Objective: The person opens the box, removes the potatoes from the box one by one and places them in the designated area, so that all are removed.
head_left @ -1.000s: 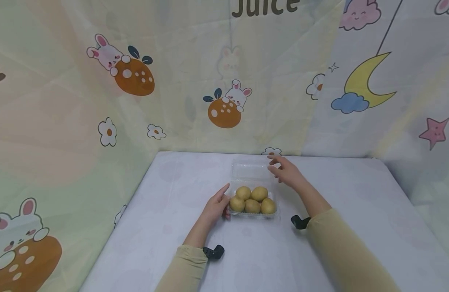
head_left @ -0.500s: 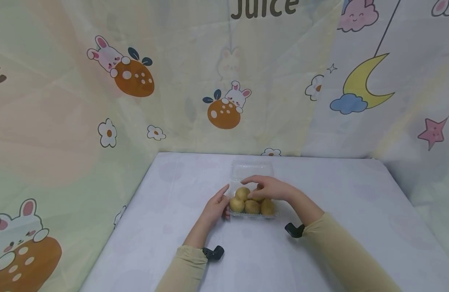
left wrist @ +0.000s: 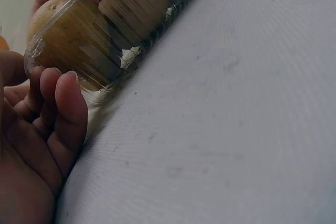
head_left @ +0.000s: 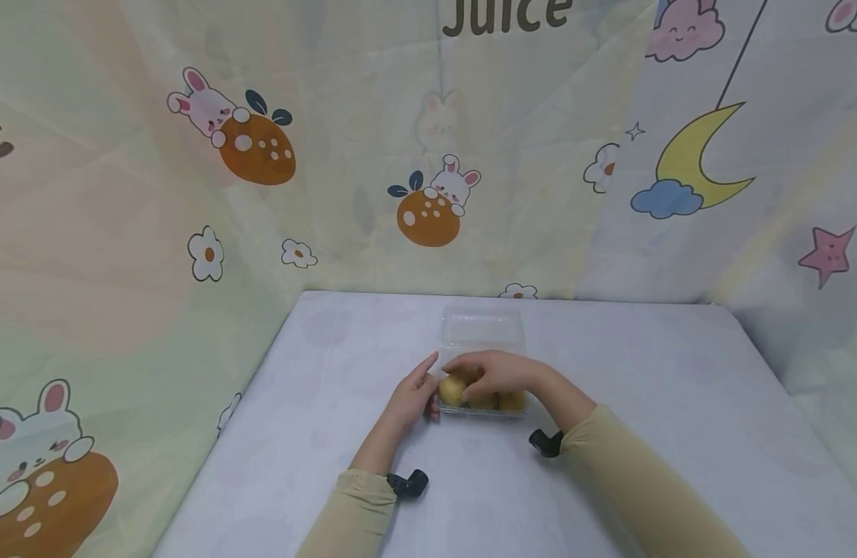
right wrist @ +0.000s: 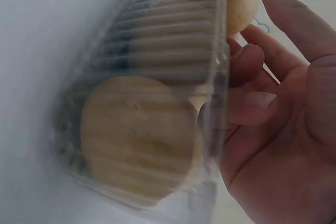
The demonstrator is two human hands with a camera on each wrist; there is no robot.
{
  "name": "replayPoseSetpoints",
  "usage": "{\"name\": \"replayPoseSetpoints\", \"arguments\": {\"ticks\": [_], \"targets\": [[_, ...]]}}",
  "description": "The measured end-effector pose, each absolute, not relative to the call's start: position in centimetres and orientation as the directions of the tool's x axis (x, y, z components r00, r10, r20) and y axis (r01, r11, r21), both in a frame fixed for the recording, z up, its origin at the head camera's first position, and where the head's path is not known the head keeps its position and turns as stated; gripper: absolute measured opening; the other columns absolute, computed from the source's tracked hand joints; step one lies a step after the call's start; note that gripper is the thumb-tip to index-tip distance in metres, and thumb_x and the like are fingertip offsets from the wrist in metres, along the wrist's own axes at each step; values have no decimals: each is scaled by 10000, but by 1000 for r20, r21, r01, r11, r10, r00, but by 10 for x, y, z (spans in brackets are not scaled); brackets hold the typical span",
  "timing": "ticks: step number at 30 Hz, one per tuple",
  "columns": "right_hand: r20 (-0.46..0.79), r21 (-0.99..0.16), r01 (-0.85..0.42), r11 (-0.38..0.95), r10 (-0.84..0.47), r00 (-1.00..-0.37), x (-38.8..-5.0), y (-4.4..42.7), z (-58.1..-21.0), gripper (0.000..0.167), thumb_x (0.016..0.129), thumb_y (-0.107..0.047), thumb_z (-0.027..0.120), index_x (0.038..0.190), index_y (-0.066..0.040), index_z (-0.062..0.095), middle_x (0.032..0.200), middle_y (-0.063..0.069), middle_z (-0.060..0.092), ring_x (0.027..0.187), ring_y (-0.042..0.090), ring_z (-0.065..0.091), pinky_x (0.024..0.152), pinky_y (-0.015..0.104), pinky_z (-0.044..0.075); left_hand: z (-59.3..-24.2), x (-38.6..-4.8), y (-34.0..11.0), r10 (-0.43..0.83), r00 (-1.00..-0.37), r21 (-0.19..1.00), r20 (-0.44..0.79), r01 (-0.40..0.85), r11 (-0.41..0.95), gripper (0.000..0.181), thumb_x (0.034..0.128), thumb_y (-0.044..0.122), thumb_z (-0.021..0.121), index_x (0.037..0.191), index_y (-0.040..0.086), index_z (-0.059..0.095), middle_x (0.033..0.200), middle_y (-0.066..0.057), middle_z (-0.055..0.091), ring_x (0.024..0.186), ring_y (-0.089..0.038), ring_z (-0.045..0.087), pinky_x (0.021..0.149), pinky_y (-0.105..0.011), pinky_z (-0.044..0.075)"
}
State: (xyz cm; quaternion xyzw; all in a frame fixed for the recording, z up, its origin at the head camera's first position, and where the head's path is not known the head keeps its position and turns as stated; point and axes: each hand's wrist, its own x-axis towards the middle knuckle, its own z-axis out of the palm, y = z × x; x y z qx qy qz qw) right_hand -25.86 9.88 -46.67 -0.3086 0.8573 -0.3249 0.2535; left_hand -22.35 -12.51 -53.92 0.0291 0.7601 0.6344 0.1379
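A clear plastic container [head_left: 483, 413] holding several potatoes [head_left: 452, 391] stands on the table, its lid [head_left: 481, 326] laid back behind it. At its left side, my left hand [head_left: 411, 394] holds the rim, one finger pointing up along the edge; the left wrist view shows fingertips [left wrist: 71, 90] against the container's corner. My right hand [head_left: 501, 372] reaches over the potatoes from the right, fingers bent and spread above the left ones and covering part of the rest. In the right wrist view, a potato [right wrist: 241, 1] shows above the rim beside these fingers; a firm grip is not visible.
The white-covered table [head_left: 373, 333] extends around the container. Behind it hangs a printed cloth backdrop [head_left: 359, 139] with rabbits and flowers. Each wrist wears a small black camera, the left one [head_left: 409, 484] and the right one [head_left: 545, 443].
My right hand has come from beside the open lid, moving left and toward me, to over the left potatoes. My left hand stays at the container's left side.
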Motion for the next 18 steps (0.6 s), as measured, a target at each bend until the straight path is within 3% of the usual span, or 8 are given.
{"name": "replayPoseSetpoints", "arguments": {"ticks": [18], "targets": [[-194,-701,-403,588,-701,-687,-262,96,-481,499,836,-385,781,1302,-409,605,1320,-157,594,1246,120,534,1096,451,444,-543,-225,-124,210,-962,971,-177,-135,198,498,1016,361,513,1495,408,383,797,-34,563,630,-179,592,617,-348,593]]}}
